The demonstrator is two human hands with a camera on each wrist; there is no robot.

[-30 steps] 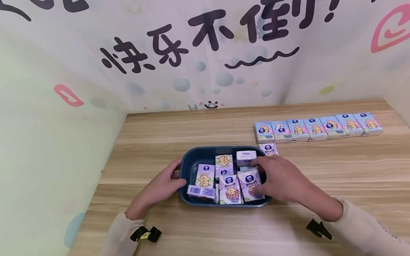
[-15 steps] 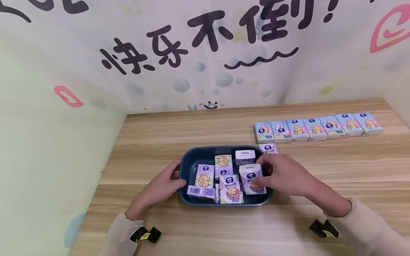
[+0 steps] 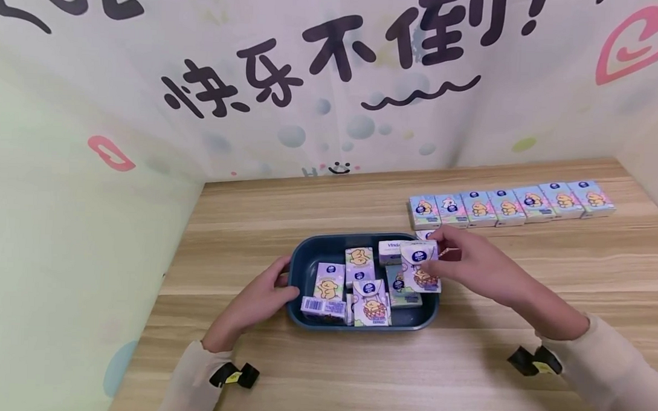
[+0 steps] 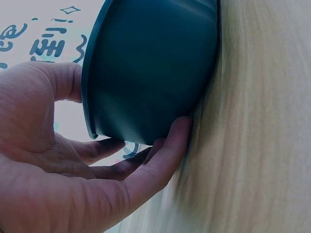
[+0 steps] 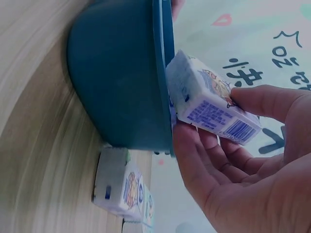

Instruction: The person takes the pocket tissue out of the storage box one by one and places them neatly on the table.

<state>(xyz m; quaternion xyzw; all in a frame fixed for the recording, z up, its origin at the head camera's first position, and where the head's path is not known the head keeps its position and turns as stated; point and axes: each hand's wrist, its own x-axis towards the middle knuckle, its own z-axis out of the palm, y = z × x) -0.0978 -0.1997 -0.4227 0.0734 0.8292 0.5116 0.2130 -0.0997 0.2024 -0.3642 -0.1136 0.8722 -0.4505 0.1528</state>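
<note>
My right hand pinches a purple-and-white tissue pack with a puppy picture, over the right end of the dark blue plastic bin. In the right wrist view the thumb lies on the face of the pack and the fingers are behind its printed side. At the bin's left end, my left hand holds the wall, thumb near the rim and fingers against the outside. Inside the bin are several purple tissue packs; a blue-green pack lies below the held one.
A row of several blue tissue packs lines the back right of the wooden table. Just in front of the row's left end a purple pack lies mostly hidden. A printed wall sheet stands behind the table.
My right hand has lifted a purple tissue pack from the bin's front right and carried it up toward the right rim, uncovering the blue-green pack. My left hand has stayed still.
</note>
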